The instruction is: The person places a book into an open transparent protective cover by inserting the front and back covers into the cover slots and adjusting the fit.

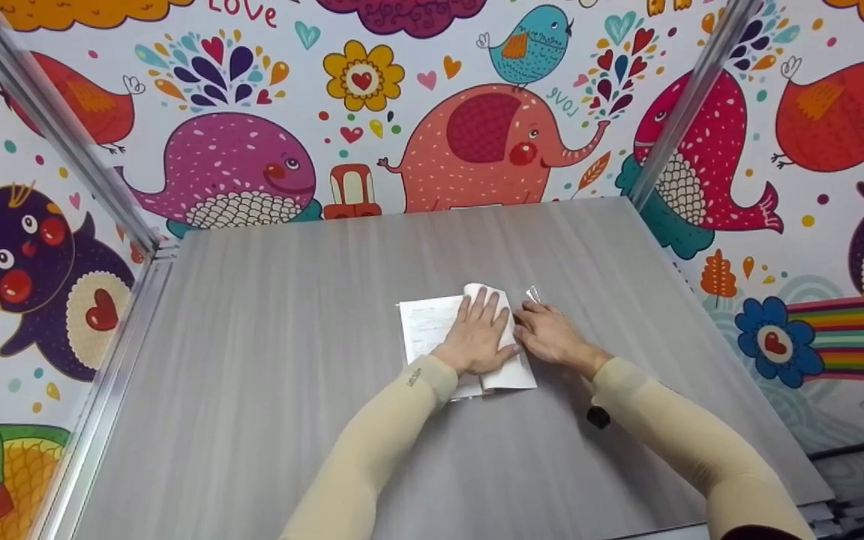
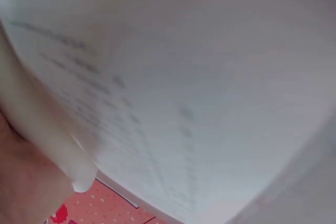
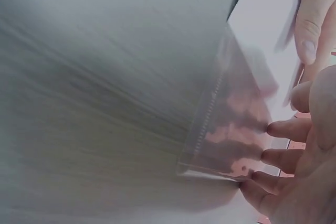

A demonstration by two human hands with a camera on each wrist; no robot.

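Note:
My left hand point(image 1: 477, 341) lies with its fingers spread over a white printed sheet point(image 1: 424, 322) on the table. Under that palm, the sheet's right part is doubled over, and its top edge point(image 1: 486, 288) curls up. Lines of blurred print run across the paper point(image 2: 157, 103) in the left wrist view. My right hand point(image 1: 552, 334) is at the sheet's right side. In the right wrist view, the fingertips of this hand point(image 3: 299, 182) touch a clear plastic sleeve point(image 3: 210, 124), and the thumb is near the paper's edge. A glossy corner of the plastic point(image 1: 532, 295) sticks up beyond the right fingers.
The grey wood-grain table point(image 1: 252, 360) extends around the sheet. Walls printed with cartoon animals stand behind and at both sides. Metal rails point(image 1: 94, 420) run along the table's left edge. A small black object point(image 1: 598, 417) is just below the right wrist.

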